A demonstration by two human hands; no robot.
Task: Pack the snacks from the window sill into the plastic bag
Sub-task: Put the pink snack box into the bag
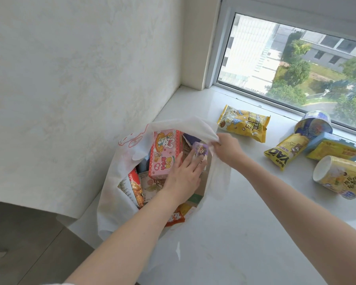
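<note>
- white plastic bag (111, 194) on window sill (245, 223), mouth wide, stuffed with snacks incl pink box (164, 155)
- left hand (183, 175) inside bag, fingers flat on pink box
- right hand (226, 150) pinching bag rim
- yellow packets (244, 122) and cups (341, 177) on sill right of bag

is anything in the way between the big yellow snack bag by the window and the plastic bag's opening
Nothing on the sill lies between the yellow snack bag and the plastic bag. The right hand holds the rim open there, and the left hand is inside the mouth.
</note>
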